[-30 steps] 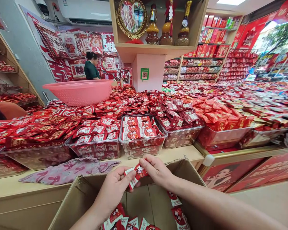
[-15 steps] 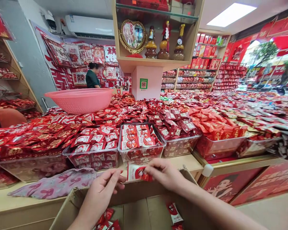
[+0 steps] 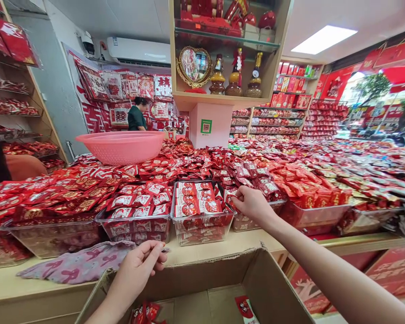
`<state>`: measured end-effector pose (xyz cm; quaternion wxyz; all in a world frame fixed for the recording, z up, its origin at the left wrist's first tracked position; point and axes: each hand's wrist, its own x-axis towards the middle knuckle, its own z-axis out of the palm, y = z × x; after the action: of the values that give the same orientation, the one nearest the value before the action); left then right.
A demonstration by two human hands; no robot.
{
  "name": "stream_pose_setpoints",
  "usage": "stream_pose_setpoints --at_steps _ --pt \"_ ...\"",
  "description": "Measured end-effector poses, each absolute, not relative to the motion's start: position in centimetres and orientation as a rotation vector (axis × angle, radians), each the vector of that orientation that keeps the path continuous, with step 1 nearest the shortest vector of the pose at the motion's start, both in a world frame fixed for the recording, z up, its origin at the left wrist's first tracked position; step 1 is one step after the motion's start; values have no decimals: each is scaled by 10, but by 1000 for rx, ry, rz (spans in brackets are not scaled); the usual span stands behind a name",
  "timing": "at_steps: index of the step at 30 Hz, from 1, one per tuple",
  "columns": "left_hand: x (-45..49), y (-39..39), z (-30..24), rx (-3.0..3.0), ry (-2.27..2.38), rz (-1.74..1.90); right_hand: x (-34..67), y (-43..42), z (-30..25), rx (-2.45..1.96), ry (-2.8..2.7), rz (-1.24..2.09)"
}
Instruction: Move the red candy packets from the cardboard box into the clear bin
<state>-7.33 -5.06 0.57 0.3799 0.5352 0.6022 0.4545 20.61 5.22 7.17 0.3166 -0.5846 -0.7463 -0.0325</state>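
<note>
My right hand (image 3: 253,204) reaches to the right side of a clear plastic bin (image 3: 202,227), its fingers pinched on a small red-and-white wrapped packet (image 3: 230,198) at the bin's edge. Rows of similar packets (image 3: 185,200) fill that bin. My left hand (image 3: 140,265) hangs over the rear left part of an open cardboard box (image 3: 219,272), thumb against curled fingers; I cannot make out whether anything is between them. Inside the box lie red packets (image 3: 146,312) at left and a red-and-white packet (image 3: 246,310) at right.
Bins heaped with red packets (image 3: 140,202) line the counter on both sides. A patterned cloth (image 3: 77,265) lies on the counter edge at left. Behind stands a pink plastic basket (image 3: 121,148) near a shelf pillar (image 3: 211,126). One person (image 3: 137,114) is at the back; another's shoulder (image 3: 25,166) shows left.
My right hand has moved from above the box up and forward to the bin's right side with the packet. My left hand stays near the box's rear left. The view has tilted up slightly.
</note>
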Motion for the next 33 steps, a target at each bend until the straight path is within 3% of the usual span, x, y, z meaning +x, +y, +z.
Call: stream_pose_setpoints --at_steps 33 --pt "-73 -53 6 1460 1554 1063 192 59 70 -1713 -2166 -357"
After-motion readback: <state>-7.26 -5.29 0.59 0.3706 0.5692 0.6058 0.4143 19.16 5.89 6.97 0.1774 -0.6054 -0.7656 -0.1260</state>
